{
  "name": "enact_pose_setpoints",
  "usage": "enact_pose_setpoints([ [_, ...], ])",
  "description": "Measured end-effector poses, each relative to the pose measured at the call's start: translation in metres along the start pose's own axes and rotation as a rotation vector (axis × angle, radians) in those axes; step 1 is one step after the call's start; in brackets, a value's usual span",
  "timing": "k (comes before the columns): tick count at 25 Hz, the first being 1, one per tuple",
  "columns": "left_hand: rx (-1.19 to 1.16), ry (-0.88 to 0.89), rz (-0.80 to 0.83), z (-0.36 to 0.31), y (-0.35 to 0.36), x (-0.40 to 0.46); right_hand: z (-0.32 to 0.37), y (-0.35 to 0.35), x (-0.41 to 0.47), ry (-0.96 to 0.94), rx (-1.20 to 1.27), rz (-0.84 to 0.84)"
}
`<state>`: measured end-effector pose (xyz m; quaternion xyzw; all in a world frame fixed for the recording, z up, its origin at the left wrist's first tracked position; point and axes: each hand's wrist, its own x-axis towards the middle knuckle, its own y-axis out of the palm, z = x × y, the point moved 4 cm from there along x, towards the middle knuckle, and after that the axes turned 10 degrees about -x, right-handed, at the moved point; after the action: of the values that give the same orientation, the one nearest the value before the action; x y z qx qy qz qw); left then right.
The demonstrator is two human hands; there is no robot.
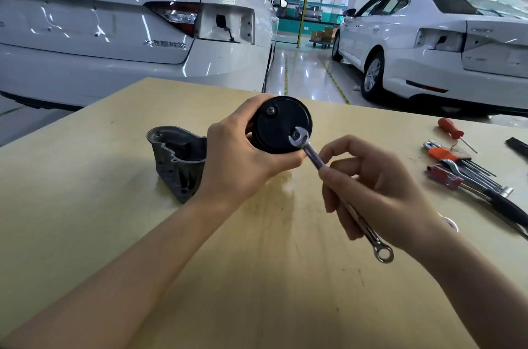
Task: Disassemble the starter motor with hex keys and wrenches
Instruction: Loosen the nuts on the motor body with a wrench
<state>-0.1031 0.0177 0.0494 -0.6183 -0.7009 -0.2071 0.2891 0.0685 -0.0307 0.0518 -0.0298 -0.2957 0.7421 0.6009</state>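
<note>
Head view: hands grip motor body [281, 126] and wrench [314, 156] over wooden table [114, 234], white cars [114, 20] behind.

Two white sedans beyond my desk [114, 234]: Skoda Superb [128, 20] far left, second sedan [428, 43] far right. Cardboard boxes on cart [324, 36] between them, far back.

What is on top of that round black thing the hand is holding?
On the black motor body's flat end cap sit two nuts. One nut is bare. The wrench in the right hand has its open end around the other. The left hand hides the body's side.
</note>
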Motion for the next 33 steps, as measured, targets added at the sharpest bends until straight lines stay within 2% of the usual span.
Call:
enact_pose_setpoints([
  [14,0.007,0.024,0.006,0.0,0.002,-0.001,-0.004,0.004,0.001,0.1,0.007,0.005],
  [21,-0.001,0.024,0.013,0.0,0.002,-0.002,0.002,-0.009,0.001,0.069,-0.098,-0.003],
  [25,-0.007,0.022,0.01,0.0,0.002,-0.002,0.007,-0.018,0.0,0.025,-0.175,-0.066],
  [27,0.0,0.02,0.005,0.0,0.001,-0.002,0.007,-0.023,0.0,0.023,-0.051,-0.116],
  [29,0.002,0.017,0.006,0.002,0.001,-0.001,-0.003,-0.041,0.003,0.093,0.031,-0.277],
  [30,0.001,0.011,0.0,0.003,0.0,0.0,-0.012,-0.053,0.005,0.153,-0.06,-0.365],
  [31,-0.002,0.003,-0.007,0.003,0.0,0.0,-0.024,-0.065,0.007,0.231,-0.254,-0.418],
  [33,-0.007,-0.005,-0.01,0.003,-0.001,0.001,-0.05,-0.082,0.007,0.401,-0.676,-0.375],
])
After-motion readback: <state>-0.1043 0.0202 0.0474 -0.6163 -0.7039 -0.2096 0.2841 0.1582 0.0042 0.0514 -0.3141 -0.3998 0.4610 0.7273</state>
